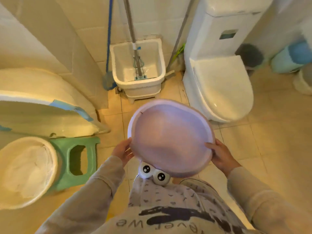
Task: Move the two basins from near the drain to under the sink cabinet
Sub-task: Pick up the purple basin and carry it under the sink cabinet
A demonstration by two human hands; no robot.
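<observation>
I hold a round pale purple basin (170,139) in the air in front of my body, above the tiled floor. My left hand (122,151) grips its left rim and my right hand (221,155) grips its right rim. The basin looks empty and tilts slightly toward me. A second basin (25,171), round and white, sits on the floor at the lower left, beside a green stool. A large white tub or basin (42,115) with blue tape on its rim lies at the left.
A green plastic stool (77,159) stands left of my legs. A white mop bucket (137,68) with mop handles is straight ahead against the wall. The toilet (219,88) is at the right, with bins (292,59) beyond it.
</observation>
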